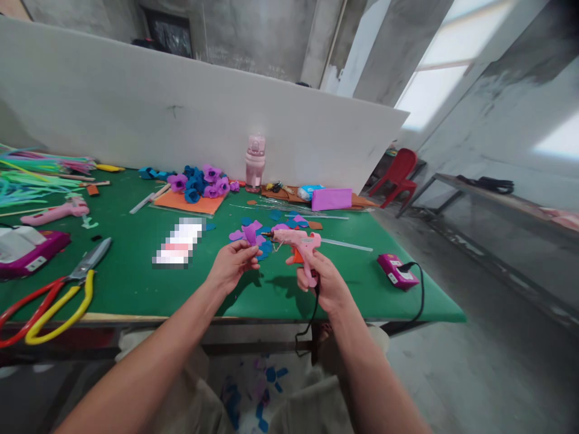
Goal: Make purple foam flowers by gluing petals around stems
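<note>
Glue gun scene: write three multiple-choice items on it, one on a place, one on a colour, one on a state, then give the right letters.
1. Where does the pink bottle stand?
A. by the white board
B. on the floor
C. at the table's near edge

2. What colour are the loops of the big scissors?
A. blue and white
B. red and yellow
C. black

3. What does the right hand hold?
A. nothing
B. a ruler
C. the glue gun

Answers: 1 A, it stands at the foot of the white board. 2 B, one loop red, one yellow. 3 C, fingers wrap its grip, the nozzle pointing toward the purple petal in the left hand.
</note>
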### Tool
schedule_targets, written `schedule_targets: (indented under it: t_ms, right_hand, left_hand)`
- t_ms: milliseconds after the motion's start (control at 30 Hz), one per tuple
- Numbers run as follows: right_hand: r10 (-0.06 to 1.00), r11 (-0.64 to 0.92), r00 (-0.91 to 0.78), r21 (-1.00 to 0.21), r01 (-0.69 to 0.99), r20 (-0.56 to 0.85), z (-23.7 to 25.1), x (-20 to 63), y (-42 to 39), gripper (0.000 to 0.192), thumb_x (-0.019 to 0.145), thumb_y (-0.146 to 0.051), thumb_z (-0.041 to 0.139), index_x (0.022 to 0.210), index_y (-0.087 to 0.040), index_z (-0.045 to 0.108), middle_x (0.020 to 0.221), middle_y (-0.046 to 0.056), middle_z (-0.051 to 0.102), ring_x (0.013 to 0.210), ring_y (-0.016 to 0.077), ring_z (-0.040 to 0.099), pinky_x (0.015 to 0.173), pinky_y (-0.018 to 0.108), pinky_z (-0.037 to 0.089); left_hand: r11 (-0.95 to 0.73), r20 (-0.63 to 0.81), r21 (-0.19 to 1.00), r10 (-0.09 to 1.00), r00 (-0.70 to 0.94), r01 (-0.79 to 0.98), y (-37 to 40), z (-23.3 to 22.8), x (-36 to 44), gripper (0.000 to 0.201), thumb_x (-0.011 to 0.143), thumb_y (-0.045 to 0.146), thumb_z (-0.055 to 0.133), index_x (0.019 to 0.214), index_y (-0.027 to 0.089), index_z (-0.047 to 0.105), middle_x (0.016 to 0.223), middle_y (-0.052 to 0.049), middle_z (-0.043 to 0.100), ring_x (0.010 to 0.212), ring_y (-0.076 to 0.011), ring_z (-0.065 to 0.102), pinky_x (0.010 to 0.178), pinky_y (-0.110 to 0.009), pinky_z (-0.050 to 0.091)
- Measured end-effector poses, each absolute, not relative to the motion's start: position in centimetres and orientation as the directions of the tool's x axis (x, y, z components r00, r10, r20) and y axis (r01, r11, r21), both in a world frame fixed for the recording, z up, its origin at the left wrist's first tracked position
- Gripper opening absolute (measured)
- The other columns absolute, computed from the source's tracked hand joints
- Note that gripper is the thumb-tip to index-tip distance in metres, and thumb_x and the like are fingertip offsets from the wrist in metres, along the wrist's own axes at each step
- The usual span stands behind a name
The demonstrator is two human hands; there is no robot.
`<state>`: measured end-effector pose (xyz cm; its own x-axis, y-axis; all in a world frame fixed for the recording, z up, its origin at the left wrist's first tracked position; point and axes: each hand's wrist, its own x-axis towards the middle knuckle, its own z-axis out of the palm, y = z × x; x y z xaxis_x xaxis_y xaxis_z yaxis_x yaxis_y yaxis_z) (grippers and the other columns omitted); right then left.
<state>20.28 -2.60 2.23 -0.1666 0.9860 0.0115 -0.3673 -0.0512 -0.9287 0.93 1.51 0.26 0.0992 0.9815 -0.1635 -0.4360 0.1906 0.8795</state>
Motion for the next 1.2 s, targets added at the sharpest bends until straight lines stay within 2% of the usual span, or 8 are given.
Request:
schedule_targets:
  t_ms: [167, 300, 467, 667, 767, 867, 1000, 1200]
  right_hand:
    - [0.983, -0.091, -0.18, -0.918, -0.387, -0.022, 2.0, 21.3, -2.4, 0.02, 0.073, -0.031, 0.067, 0.085, -0.017, 0.058, 0.058, -0.004, 0.057, 0.037, 0.003, 0.03, 0.035, 0.018, 0.029]
    - [0.985, -0.114, -0.155, -0.958, -0.264, -0.074, 1.9, 21.8, -2.4, 0.024, 0.072, -0.033, 0.067, 0.088, -0.018, 0.057, 0.051, -0.007, 0.051, 0.036, 0.004, 0.028, 0.036, 0.019, 0.028]
    - [0.992, -0.1, -0.094, -0.985, -0.143, -0.087, 1.6, 22.7, -2.0, 0.033, 0.07, -0.04, 0.066, 0.091, -0.017, 0.056, 0.062, -0.002, 0.059, 0.039, 0.0048, 0.035, 0.038, 0.02, 0.032]
    - [0.996, -0.079, 0.065, -0.985, 0.156, -0.069, 0.6, 25.7, -0.4, 0.034, 0.063, -0.047, 0.066, 0.071, -0.016, 0.053, 0.052, -0.006, 0.045, 0.046, 0.0073, 0.042, 0.044, 0.019, 0.033]
    - [0.99, -0.108, 0.135, -0.861, 0.497, -0.047, -0.3, 27.0, 0.5, 0.036, 0.074, -0.052, 0.051, 0.073, -0.016, 0.056, 0.05, -0.005, 0.042, 0.043, 0.008, 0.038, 0.043, 0.021, 0.031]
    - [0.981, -0.156, 0.191, -0.726, 0.669, -0.035, -1.2, 27.8, 1.1, 0.043, 0.082, -0.052, 0.043, 0.078, -0.014, 0.062, 0.059, 0.002, 0.054, 0.052, 0.0125, 0.049, 0.049, 0.023, 0.036]
    - [0.965, -0.21, 0.261, -0.588, 0.781, 0.002, -1.8, 27.9, 1.4, 0.046, 0.086, -0.05, 0.041, 0.079, -0.011, 0.066, 0.081, 0.015, 0.065, 0.079, 0.0235, 0.06, 0.067, 0.029, 0.041]
    - [0.924, -0.292, 0.371, -0.451, 0.843, 0.096, -1.6, 26.9, 0.0, 0.055, 0.087, -0.051, 0.039, 0.098, -0.003, 0.064, 0.103, 0.029, 0.06, 0.1, 0.0354, 0.056, 0.082, 0.042, 0.039]
  left_hand:
    - [0.192, -0.154, 0.871, 0.981, 0.119, -0.452, 1.4, 0.3, 0.8, 0.03, 0.057, 0.023, 0.08, 0.071, 0.013, 0.055, 0.066, -0.004, 0.068, 0.049, -0.007, 0.055, 0.049, -0.02, 0.05]
    - [0.206, -0.154, 0.859, 0.977, 0.148, -0.469, 1.3, 0.4, 0.7, 0.027, 0.059, 0.022, 0.079, 0.072, 0.014, 0.056, 0.066, -0.004, 0.067, 0.05, -0.0067, 0.054, 0.049, -0.02, 0.049]
    - [0.222, -0.15, 0.849, 0.971, 0.184, -0.48, 1.0, 0.8, 0.6, 0.026, 0.059, 0.021, 0.079, 0.07, 0.013, 0.056, 0.065, -0.004, 0.067, 0.049, -0.0066, 0.054, 0.047, -0.019, 0.047]
    - [0.225, -0.121, 0.856, 0.962, 0.243, -0.465, 0.2, 1.3, 0.5, 0.026, 0.059, 0.022, 0.079, 0.068, 0.013, 0.057, 0.066, -0.004, 0.067, 0.048, -0.0057, 0.052, 0.046, -0.018, 0.046]
    - [0.208, -0.117, 0.876, 0.967, 0.227, -0.436, -0.3, 1.7, 0.1, 0.025, 0.059, 0.023, 0.079, 0.068, 0.012, 0.058, 0.066, -0.003, 0.067, 0.048, -0.0056, 0.052, 0.046, -0.018, 0.046]
    - [0.191, -0.11, 0.891, 0.971, 0.213, -0.411, -0.9, 2.3, -0.3, 0.025, 0.059, 0.024, 0.079, 0.069, 0.013, 0.06, 0.067, -0.003, 0.067, 0.049, -0.0054, 0.052, 0.046, -0.018, 0.046]
    - [0.138, -0.073, 0.923, 0.979, 0.19, -0.36, -2.5, 4.1, -0.4, 0.026, 0.058, 0.024, 0.08, 0.069, 0.013, 0.059, 0.068, -0.003, 0.067, 0.049, -0.0058, 0.053, 0.047, -0.019, 0.047]
    - [0.033, 0.018, 0.943, 0.989, 0.148, -0.33, -6.5, 6.1, 0.3, 0.028, 0.058, 0.027, 0.079, 0.072, 0.013, 0.059, 0.067, -0.003, 0.067, 0.05, -0.0078, 0.054, 0.049, -0.022, 0.049]
